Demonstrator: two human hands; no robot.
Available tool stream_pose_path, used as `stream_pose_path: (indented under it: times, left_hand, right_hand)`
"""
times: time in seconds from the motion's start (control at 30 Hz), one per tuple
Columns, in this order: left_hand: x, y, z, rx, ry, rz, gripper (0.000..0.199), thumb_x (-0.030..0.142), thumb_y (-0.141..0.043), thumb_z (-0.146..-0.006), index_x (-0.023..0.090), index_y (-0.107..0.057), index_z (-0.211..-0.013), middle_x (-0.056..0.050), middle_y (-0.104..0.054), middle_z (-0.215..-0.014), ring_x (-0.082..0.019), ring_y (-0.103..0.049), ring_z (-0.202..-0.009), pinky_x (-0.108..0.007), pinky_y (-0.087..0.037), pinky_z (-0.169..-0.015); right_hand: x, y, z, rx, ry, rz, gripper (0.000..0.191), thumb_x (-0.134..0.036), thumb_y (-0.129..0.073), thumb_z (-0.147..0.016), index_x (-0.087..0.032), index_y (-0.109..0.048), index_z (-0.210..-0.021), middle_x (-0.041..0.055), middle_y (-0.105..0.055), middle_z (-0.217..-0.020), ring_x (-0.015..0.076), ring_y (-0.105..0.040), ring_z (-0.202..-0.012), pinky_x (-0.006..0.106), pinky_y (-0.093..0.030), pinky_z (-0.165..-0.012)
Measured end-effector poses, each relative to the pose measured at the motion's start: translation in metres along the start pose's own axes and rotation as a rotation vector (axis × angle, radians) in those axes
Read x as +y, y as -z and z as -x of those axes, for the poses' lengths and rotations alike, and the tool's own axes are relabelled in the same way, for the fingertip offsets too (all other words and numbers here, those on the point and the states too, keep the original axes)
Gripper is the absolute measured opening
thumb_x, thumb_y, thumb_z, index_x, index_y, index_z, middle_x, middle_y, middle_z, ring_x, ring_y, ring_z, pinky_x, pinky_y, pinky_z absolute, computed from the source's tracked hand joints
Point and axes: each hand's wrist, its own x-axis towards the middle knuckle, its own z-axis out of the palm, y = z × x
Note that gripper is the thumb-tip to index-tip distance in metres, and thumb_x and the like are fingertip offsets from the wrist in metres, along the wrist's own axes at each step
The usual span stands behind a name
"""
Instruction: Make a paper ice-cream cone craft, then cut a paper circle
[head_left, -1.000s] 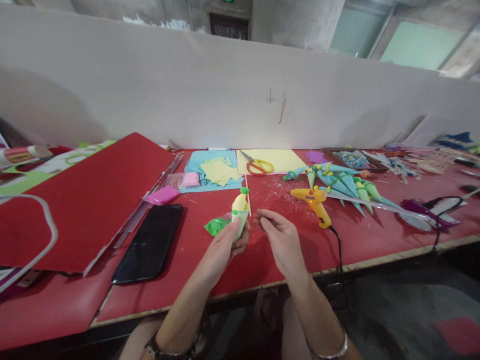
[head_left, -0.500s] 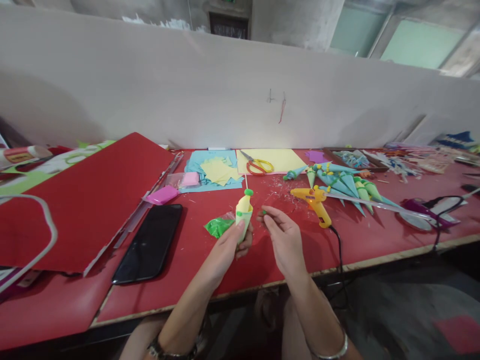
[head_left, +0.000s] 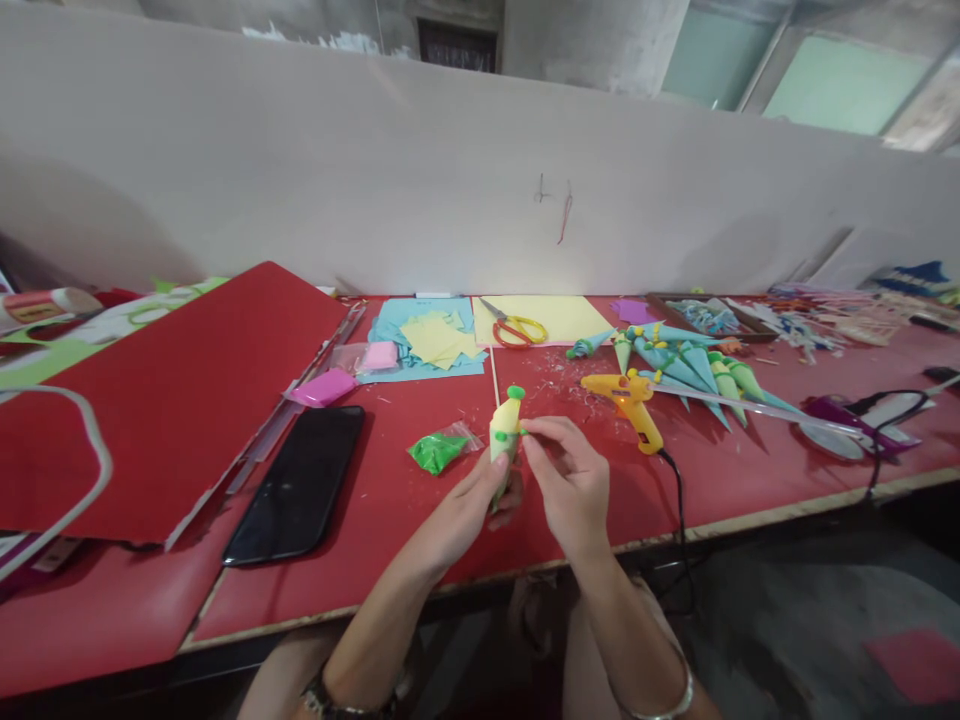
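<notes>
My left hand (head_left: 474, 510) is closed around a small pale-green and yellow paper cone figure (head_left: 505, 425), held upright and tipped slightly right. A green knob tops it, and a green dot sits on its front. At its right side, my right hand (head_left: 571, 475) pinches a small green ball (head_left: 523, 432), which looks like soft clay. That ball is at the figure's edge; whether it sticks there I cannot tell. Just left of the figure lies a clear bag of green clay (head_left: 437, 452). A yellow glue gun (head_left: 628, 400) rests to the right of my right hand.
A black phone (head_left: 296, 487) and a large red board (head_left: 172, 400) are on the left. Behind are yellow paper scraps (head_left: 439, 340) and scissors (head_left: 517, 328). Several blue and green paper cones (head_left: 694, 365) lie right, near a small tray (head_left: 712, 318). A white partition (head_left: 375, 180) closes the back.
My left hand has moved the figure slightly right and turned it. The right hand has brought the small green ball up against the figure's right side.
</notes>
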Motion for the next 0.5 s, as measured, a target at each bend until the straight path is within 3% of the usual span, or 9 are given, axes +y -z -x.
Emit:
stream_pose_path:
  times: [0.3, 0.5]
  left_hand:
    - [0.0010, -0.0029, 0.0011, 0.043, 0.038, -0.028, 0.042, 0.060, -0.046, -0.076, 0.018, -0.045, -0.067, 0.005, -0.035, -0.056, -0.009, -0.029, -0.052, -0.025, -0.025, -0.048]
    - [0.0044, -0.0048, 0.0030, 0.057, 0.041, -0.089, 0.042, 0.060, -0.043, -0.077, 0.019, -0.041, -0.072, 0.006, -0.032, -0.059, -0.009, -0.028, -0.055, -0.024, -0.025, -0.050]
  right_hand:
    - [-0.0013, 0.0005, 0.0027, -0.041, 0.145, 0.193, 0.011, -0.018, -0.058, -0.078, -0.023, -0.067, -0.083, 0.0030, -0.059, -0.082, 0.0148, -0.056, -0.075, 0.026, -0.047, -0.062]
    - [0.0027, 0.0008, 0.0023, -0.061, 0.161, 0.207, 0.011, -0.017, -0.058, -0.078, -0.021, -0.066, -0.085, 0.0038, -0.056, -0.087, 0.0141, -0.056, -0.075, 0.027, -0.048, -0.063]
